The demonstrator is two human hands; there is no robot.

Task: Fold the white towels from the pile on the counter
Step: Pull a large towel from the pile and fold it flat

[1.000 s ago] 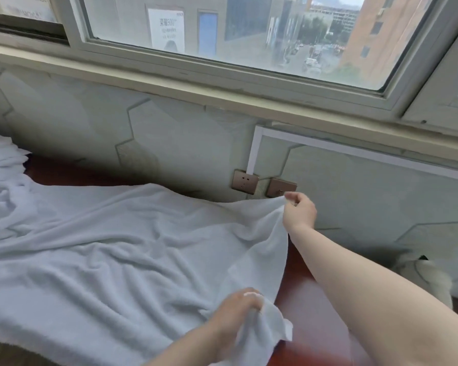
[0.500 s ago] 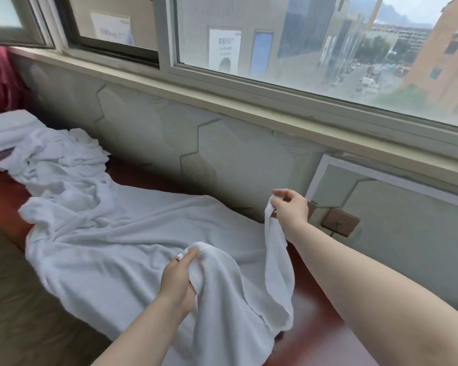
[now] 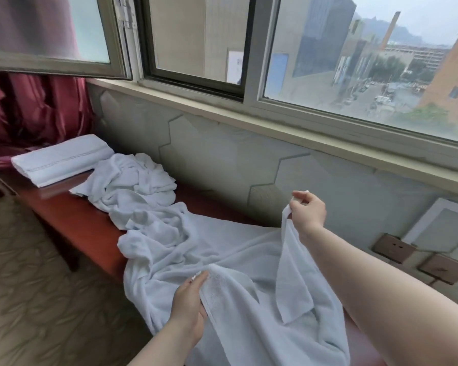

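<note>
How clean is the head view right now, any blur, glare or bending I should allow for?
Head view: soft daylight from the window, no hard glare; the white towel keeps its folds. Wide-angle bending curves the sill. The carpet is smeared; the right hand and left hand read fairly sharp.

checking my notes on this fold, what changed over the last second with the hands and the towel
Both hands carried the towel's end leftward, from spread flat to lifted and folding over itself. The right hand raised its pinched corner off the counter; the left hand moved up and left with the near edge of the white towel. Unchanged: both grips, the crumpled towel pile.
</note>
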